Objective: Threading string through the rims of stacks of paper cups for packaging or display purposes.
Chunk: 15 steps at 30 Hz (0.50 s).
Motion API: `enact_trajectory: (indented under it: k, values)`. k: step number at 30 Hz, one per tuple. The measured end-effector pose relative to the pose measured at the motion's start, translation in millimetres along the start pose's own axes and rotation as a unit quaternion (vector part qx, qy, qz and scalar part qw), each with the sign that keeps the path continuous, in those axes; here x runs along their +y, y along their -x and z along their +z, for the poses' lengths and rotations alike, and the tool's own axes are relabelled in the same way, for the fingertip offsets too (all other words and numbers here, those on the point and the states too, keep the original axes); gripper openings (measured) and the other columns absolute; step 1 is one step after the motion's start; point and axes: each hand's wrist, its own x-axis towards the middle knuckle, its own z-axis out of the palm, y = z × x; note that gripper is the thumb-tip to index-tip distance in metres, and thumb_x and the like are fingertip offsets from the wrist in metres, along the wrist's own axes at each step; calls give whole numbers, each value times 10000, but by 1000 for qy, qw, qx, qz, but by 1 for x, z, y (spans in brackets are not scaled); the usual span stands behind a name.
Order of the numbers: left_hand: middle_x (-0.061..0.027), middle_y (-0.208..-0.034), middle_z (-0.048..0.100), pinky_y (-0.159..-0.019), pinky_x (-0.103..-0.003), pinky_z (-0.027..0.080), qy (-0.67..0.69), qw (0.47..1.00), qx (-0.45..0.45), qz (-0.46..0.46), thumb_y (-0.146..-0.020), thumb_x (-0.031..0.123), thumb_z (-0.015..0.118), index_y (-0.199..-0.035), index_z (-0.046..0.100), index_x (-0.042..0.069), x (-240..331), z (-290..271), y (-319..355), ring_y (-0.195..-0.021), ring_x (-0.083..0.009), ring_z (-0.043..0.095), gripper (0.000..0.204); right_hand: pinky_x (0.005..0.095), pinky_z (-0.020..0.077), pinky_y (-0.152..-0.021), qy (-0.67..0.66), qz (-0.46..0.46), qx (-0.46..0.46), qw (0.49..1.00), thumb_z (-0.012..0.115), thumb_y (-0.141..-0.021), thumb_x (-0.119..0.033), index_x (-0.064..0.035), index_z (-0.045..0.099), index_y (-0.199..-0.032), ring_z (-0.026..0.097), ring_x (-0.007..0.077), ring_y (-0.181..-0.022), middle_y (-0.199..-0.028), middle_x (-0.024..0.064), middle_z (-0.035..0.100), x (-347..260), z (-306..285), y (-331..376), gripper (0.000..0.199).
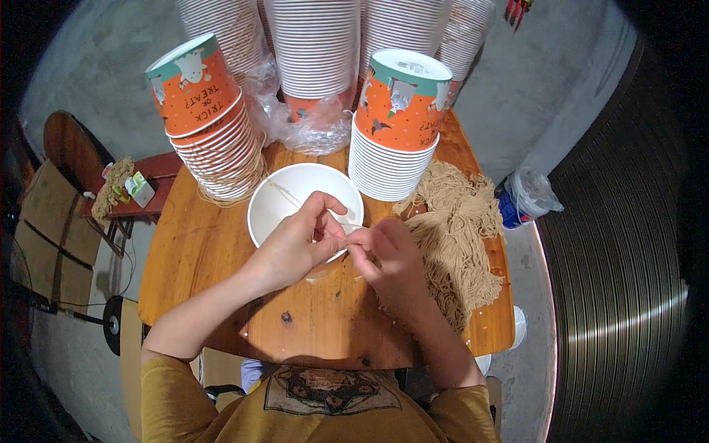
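Observation:
A white paper cup [284, 198] stands upright and open on the wooden table [214, 251]. My left hand [299, 240] rests on the cup's near rim and pinches a thin tan string [284, 193] that runs across the cup's inside. My right hand [388, 258] meets it at the rim, fingers pinched on the same string. A heap of tan string pieces [458, 236] lies just right of my right hand.
Stacks of orange printed cups stand upside down at the back left [207, 118] and back right [399, 122]. Taller white cup stacks [317, 44] in clear plastic wrap stand behind. A small red stool [140, 188] with string sits left of the table; a blue bag [521, 199] lies right.

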Motion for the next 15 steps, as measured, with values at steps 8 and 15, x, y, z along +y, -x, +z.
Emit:
enact_trajectory:
  k: [8, 15]
  values:
    - [-14, -856, 536, -729, -242, 447, -42, 999, -8, 19, -889, -6, 581, -1162, 422, 41, 2, 2, 4, -789, -90, 529, 320, 303, 433, -620, -159, 181, -102, 965, 665, -761, -53, -79, 559, -819, 522, 180, -666, -721, 42, 500, -2, -6, -5, 124]
    - [-29, -866, 545, -735, -262, 460, -55, 998, -9, 19, -861, -34, 579, -1161, 424, 40, 6, 3, 5, -798, -106, 549, 346, 198, 266, -508, -466, 416, -161, 764, 586, -876, -254, -87, 617, -885, 347, 37, -554, -700, -66, 471, 10, -8, -3, 170]
